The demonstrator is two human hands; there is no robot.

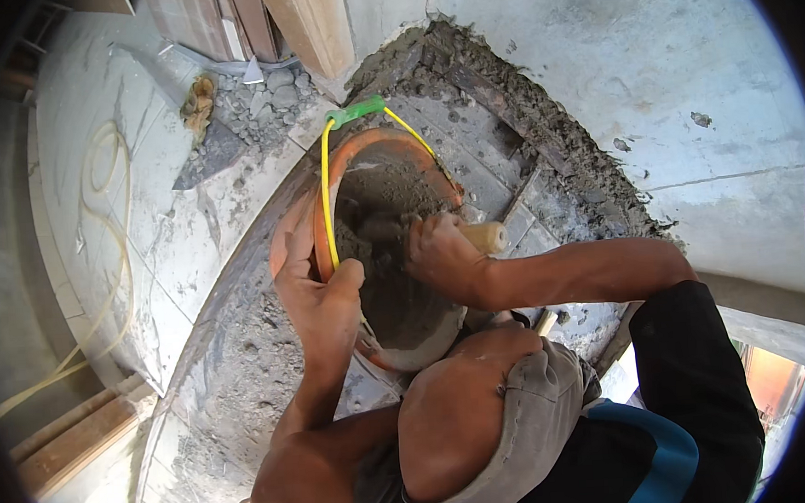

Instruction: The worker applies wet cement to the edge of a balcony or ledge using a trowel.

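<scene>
An orange bucket (320, 221) of wet grey mortar (396, 298) stands tilted in front of my knees. Its yellow handle, with a green grip (357, 112), is raised over the far rim. My left hand (320, 289) is closed on the bucket's left rim, thumb over the edge. Inside the mouth, my right hand (441, 254) wraps round the wooden handle of a trowel (486, 237). The handle's butt sticks out to the right. The trowel's working end is blurred and partly hidden against the mortar.
Fresh mortar (543, 141) lies along the wall's foot at the right. Rubble (269, 98) and a crumpled brown scrap (197, 105) lie at the far left, near a wooden post (310, 27). A pale hose (124, 222) coils on the left floor; wooden boards (78, 446) lie lower left.
</scene>
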